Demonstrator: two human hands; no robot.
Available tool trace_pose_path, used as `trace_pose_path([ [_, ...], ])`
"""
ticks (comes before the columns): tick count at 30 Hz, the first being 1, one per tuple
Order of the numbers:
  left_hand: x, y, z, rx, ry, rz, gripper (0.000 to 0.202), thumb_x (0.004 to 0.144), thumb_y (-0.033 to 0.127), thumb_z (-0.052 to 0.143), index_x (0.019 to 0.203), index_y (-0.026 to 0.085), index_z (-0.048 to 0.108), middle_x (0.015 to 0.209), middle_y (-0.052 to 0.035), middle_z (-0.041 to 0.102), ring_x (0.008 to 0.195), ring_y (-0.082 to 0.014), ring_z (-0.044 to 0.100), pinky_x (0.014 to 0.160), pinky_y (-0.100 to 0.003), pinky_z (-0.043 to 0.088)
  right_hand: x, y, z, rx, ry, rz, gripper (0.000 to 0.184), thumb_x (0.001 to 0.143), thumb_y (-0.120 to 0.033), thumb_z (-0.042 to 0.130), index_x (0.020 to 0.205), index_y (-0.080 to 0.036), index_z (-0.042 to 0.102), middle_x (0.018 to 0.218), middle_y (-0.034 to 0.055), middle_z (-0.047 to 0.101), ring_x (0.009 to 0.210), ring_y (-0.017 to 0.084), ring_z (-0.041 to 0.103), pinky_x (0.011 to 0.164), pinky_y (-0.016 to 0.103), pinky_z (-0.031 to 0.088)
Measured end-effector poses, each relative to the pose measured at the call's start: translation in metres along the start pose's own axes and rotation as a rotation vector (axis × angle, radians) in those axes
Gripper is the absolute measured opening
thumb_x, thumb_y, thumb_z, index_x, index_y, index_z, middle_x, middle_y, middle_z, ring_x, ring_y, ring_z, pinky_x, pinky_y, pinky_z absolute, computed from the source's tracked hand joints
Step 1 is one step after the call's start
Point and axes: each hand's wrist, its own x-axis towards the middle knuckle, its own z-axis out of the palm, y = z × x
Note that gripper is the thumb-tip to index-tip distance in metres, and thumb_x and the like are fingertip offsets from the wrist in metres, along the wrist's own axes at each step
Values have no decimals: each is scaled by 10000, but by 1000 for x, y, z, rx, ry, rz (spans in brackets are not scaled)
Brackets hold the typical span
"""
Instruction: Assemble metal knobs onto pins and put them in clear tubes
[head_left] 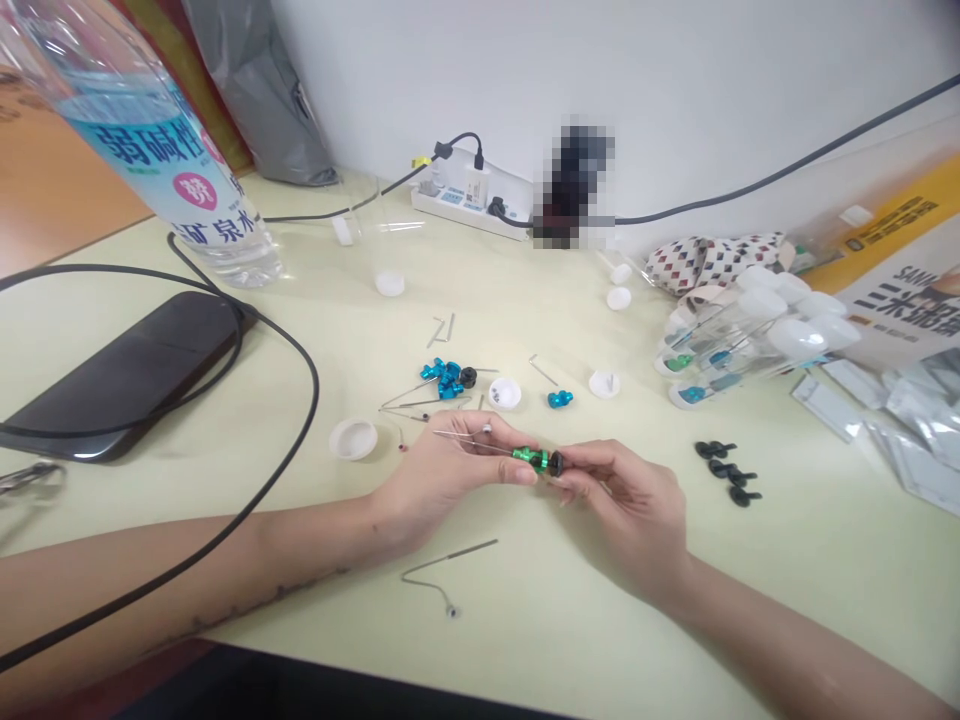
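Note:
My left hand pinches a small green metal fitting between thumb and fingers. Thin bent wires stick out from that hand toward the left, one ending in a small silvery tip. At the fitting's right end is a black knob, which my right hand grips with its fingertips. Just beyond my hands lie several blue metal fittings, a black round knob and a white cap holding tiny parts. On the near side rests a bent wire with a round end.
Several black screws lie to the right, near capped clear tubes. A water bottle and a dark phone stand left, with a black cable arching over my left forearm. A power strip sits against the wall.

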Motion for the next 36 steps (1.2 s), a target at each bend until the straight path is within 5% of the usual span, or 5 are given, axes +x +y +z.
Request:
trace_pose_path([
  [36, -3, 3, 2, -2, 13, -33, 168, 632, 165, 783, 769, 164, 685, 786, -3, 722, 785, -154, 658, 812, -285, 495, 1, -4, -2, -80, -29, 7, 130, 814, -142, 620, 896, -223, 682, 687, -29, 696, 561, 96, 636, 559, 203, 555],
])
